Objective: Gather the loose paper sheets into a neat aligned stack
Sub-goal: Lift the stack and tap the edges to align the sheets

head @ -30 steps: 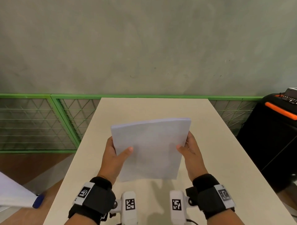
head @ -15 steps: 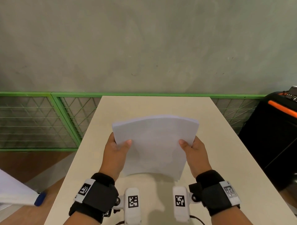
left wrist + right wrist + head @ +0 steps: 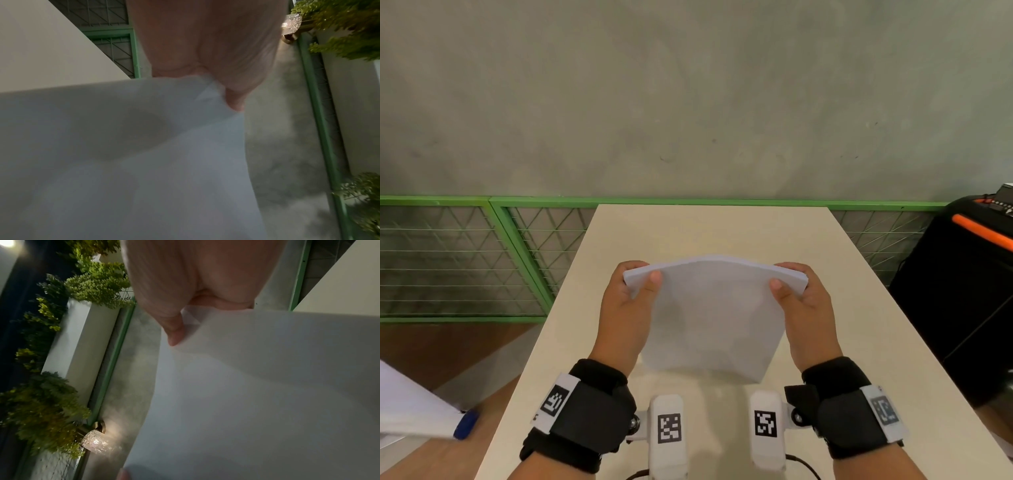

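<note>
A stack of white paper sheets (image 3: 714,315) stands on edge, bowed towards me, its lower edge at the beige table (image 3: 859,325). My left hand (image 3: 635,284) grips the stack's upper left corner, thumb on the near face, fingers behind. At the upper right corner my right hand (image 3: 792,286) holds it the same way. In the left wrist view the paper (image 3: 123,154) fills the frame below my left hand (image 3: 205,56). The right wrist view shows the paper (image 3: 257,386) under my right hand (image 3: 195,288).
A green mesh railing (image 3: 465,260) runs behind and left of the table, below a grey wall. To the right stands a black case with an orange stripe (image 3: 962,291). A white sheet and a blue object (image 3: 465,425) lie at the lower left, off the table.
Both hands have slid up the stack's sides to its top corners. The stack has tipped over towards me and bowed more, and its top edge has dropped lower in view.
</note>
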`<action>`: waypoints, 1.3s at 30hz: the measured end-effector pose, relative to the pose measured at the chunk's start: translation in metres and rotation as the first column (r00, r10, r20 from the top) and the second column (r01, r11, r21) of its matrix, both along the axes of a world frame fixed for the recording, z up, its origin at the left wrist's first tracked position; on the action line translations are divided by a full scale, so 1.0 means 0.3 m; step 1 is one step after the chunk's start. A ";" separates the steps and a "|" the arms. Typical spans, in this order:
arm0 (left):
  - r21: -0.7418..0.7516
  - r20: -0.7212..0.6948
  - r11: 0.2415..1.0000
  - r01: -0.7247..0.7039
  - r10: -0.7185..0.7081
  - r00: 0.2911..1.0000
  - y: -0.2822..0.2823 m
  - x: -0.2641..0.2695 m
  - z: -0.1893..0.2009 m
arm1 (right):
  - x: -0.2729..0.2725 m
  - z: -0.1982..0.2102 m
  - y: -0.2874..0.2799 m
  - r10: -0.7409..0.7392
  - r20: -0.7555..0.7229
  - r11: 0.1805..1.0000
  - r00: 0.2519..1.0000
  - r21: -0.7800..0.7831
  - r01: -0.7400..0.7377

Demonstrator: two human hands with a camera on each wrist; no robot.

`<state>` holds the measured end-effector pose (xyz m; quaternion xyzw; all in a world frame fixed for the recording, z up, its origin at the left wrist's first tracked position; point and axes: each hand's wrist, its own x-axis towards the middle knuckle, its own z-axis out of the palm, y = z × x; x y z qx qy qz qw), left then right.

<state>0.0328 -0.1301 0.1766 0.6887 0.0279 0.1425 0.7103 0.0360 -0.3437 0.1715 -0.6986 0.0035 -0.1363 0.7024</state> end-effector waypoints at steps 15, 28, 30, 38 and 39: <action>-0.006 -0.102 0.998 0.060 -0.060 0.993 -0.020 -0.035 -0.043 | 0.009 0.055 0.052 -0.036 0.349 0.359 0.936 -0.870 0.338; 0.362 0.137 0.930 0.057 -0.114 0.984 -0.057 -0.029 0.111 | -0.003 0.163 0.074 0.056 0.204 0.501 0.977 -0.853 0.149; 0.495 0.147 0.862 -0.114 0.046 0.988 -0.026 -0.016 0.114 | 0.000 0.181 0.037 0.018 0.125 0.643 0.992 -0.761 0.084; 0.087 -0.110 0.961 -0.263 0.272 0.956 0.094 0.003 0.054 | 0.018 0.071 -0.121 -0.072 0.094 0.996 0.993 -0.052 0.077; -0.011 -0.144 0.982 -0.188 0.184 0.972 0.093 0.012 0.042 | 0.021 0.051 -0.125 -0.041 0.089 0.999 0.995 0.020 0.039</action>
